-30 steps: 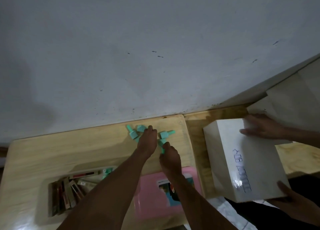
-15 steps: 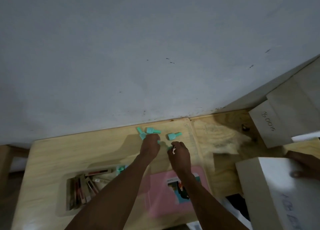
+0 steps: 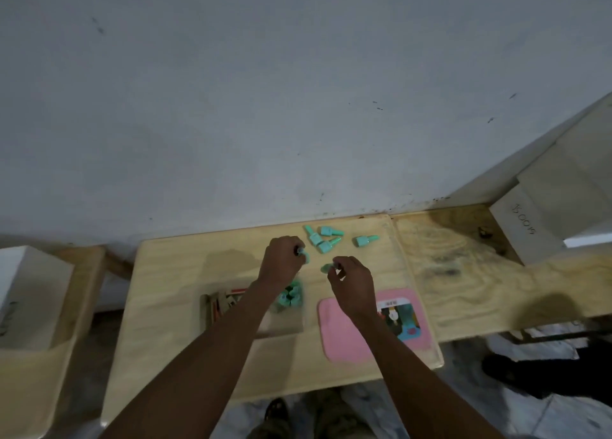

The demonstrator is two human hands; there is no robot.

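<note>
As both curl tightly, the hands (image 3: 281, 261) (image 3: 352, 281) pinch teal bottles (image 3: 304, 256) (image 3: 326, 267).

One head-worn view only. Camera sits above the near edge of the wooden table (image 3: 172, 306), facing forward and steeply down, close in; wall (image 3: 298, 90) beyond table's far edge fills upper frame.

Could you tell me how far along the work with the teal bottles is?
Done: a cluster of bottles stands in the tray. In hand: the left hand pinches one bottle, the right hand another bottle. Left: four loose bottles lie on the table by the wall.
</note>
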